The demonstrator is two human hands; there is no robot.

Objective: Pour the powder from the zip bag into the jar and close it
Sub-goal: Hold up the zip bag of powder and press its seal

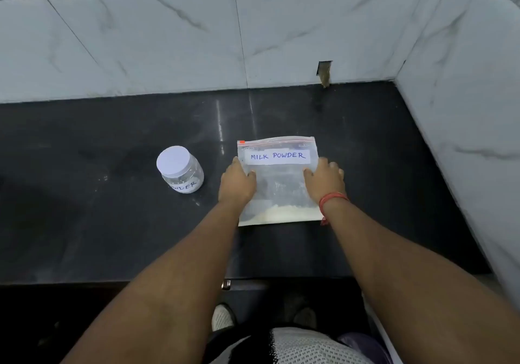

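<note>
Dark polished stone counter point(112, 237) set into a corner of white marbled wall tiles point(168, 39): a person stands at its near edge with both bare arms stretched forward. Both hands rest flat on a clear zip bag point(277, 183) lying on the counter, the left hand point(236, 184) on its left edge and the right hand point(326, 179), a red thread at the wrist, on its right edge; the fingers of each are loosely spread and pressed down on the plastic, neither one curled round it or lifting it as far as can be seen. A white label point(278, 156) reading MILK POWDER sits near the bag's far end, just below the red zip strip point(277, 140), which looks sealed. Pale powder point(281, 211) is gathered along the bag's near edge, between the two wrists. So the bag's opening points away from the person, and its load lies at the end closest to them. Left of the bag, near it but apart from it, stands a small clear jar point(181, 170) with its white lid point(174, 160) on and a partly readable label facing the camera. Of the two hands the left is the nearer to the jar. By the look of it neither the bag nor the jar has been opened, so the pouring is yet to begin.
</note>
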